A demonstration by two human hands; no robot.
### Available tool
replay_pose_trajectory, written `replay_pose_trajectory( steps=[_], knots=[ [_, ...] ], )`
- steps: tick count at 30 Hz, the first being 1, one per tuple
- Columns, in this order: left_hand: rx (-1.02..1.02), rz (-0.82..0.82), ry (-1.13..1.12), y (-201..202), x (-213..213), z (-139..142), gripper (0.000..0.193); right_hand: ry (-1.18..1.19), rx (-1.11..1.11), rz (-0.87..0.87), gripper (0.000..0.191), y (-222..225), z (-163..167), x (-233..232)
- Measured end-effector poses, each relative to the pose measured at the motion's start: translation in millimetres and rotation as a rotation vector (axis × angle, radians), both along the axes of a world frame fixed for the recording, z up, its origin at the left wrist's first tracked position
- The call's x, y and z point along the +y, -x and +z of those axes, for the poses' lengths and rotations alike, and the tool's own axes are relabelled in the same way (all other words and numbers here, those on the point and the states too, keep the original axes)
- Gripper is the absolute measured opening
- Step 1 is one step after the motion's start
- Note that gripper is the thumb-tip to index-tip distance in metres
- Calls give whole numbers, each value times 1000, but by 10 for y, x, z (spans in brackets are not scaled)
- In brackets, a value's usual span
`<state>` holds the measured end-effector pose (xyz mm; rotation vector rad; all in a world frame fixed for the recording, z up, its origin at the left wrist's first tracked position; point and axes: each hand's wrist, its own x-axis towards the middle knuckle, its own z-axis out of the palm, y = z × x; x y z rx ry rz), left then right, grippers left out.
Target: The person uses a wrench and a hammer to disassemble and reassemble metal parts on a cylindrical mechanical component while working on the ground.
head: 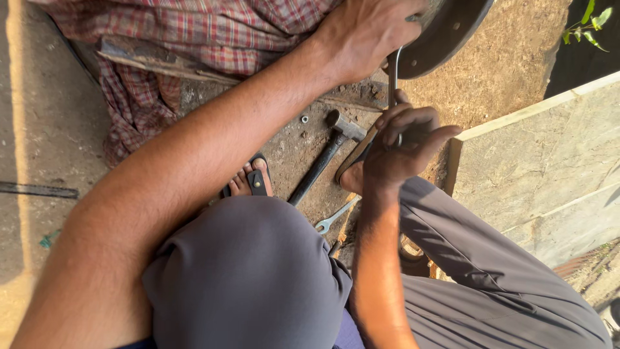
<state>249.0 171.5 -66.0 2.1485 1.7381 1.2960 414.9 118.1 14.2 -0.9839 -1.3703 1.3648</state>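
Left hand (365, 35) clamps the round metal disc (445, 32) at top edge, steadying it; right hand (400, 152) fists tight around a bent steel rod (394, 77) levered against the disc; hammer (326, 158) and spanner (336, 216) lie on the dirt ground (510, 71) between the knees.

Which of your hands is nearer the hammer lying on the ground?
Right. The right hand grips a thin metal rod just beside the hammer head; the left hand is farther up, on the round metal disc.
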Motion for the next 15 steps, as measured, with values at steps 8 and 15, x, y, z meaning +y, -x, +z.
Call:
replay_pose_trajectory(
  steps=[8,15],
  knots=[
    [55,30,7,3,29,-10,5,45,87,-142,66,37,-36,61],
    [-24,-46,49,130,181,56,21,-140,282,-9,69,149,213,965]
  ],
)
